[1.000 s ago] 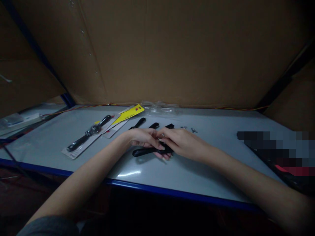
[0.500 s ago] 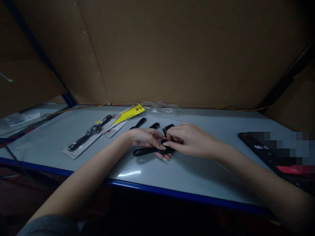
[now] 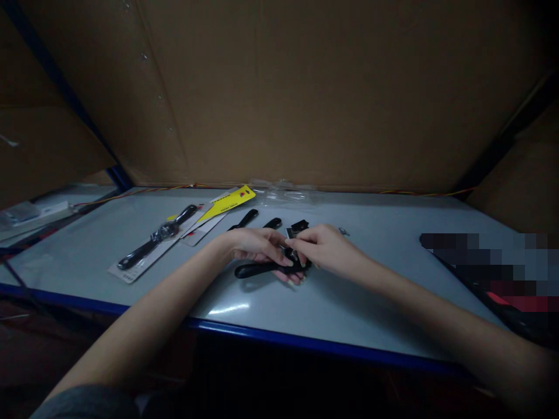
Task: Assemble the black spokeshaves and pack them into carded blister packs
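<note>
My left hand (image 3: 257, 247) grips a black handle-like tool (image 3: 255, 270) that lies low over the grey table (image 3: 349, 302), fingers wrapped over its right end. My right hand (image 3: 325, 247) is closed in a pinch at that same end, thumb and fingertips pressed on a small dark part (image 3: 293, 254) I cannot make out clearly. Just behind the hands lie two more black handles (image 3: 244, 220) (image 3: 272, 223) and a small black piece (image 3: 300, 224).
A packaged black tool on a white card (image 3: 152, 241) lies at the left, with a yellow card (image 3: 227, 202) behind it. Clear plastic bags (image 3: 283, 191) sit against the cardboard back wall. A small metal part (image 3: 344, 231) lies right of the hands. A dark object (image 3: 502, 291) is at the far right.
My right hand lifted and drew back a little half a second ago, then came back down to the tool's right end. The left hand stayed holding the tool.
</note>
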Tool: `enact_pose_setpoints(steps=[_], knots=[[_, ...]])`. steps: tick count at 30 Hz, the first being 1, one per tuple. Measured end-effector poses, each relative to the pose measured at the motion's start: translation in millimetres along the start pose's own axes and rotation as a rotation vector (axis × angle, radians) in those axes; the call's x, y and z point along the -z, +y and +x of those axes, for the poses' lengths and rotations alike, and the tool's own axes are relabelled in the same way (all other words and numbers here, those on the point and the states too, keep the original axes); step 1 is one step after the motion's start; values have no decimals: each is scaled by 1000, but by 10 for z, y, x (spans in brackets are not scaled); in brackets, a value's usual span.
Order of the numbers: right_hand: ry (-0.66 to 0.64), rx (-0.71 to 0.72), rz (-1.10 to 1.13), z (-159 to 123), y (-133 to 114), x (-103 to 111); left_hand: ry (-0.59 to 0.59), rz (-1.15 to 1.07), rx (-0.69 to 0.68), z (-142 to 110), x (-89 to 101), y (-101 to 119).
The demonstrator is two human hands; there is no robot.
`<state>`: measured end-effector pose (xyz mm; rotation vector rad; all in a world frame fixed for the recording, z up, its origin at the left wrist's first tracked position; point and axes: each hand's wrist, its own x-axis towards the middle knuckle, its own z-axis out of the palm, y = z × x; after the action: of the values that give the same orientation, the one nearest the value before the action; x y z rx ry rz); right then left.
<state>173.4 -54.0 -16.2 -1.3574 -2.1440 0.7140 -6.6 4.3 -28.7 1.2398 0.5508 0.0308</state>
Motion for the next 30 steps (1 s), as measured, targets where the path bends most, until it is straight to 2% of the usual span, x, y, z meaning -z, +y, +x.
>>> enact_pose_setpoints(steps=[3,6,8,12,17,19,25,30], knots=[[-43,116,64,-2,10,128,32,17,-17,2,12,-8],[-109,268,-115,-26,-1,244,60,35,-26,0,18,-6],[-107,306,-263,-37,-9,262,33,28,-20,-1,13,2],[-67,267,-336,-40,-17,188,19,23,2,-2,1,13],[-201,156,-37,-40,-34,147,90,47,-6,-8,21,6],[-193,144,-9,-41,-38,173,82,39,-3,-5,27,2],[-84,263,-282,-45,-16,259,-12,-55,22,12,1,1],[-113,288,-342,-64,-24,246,-12,-62,28,0,-14,11]])
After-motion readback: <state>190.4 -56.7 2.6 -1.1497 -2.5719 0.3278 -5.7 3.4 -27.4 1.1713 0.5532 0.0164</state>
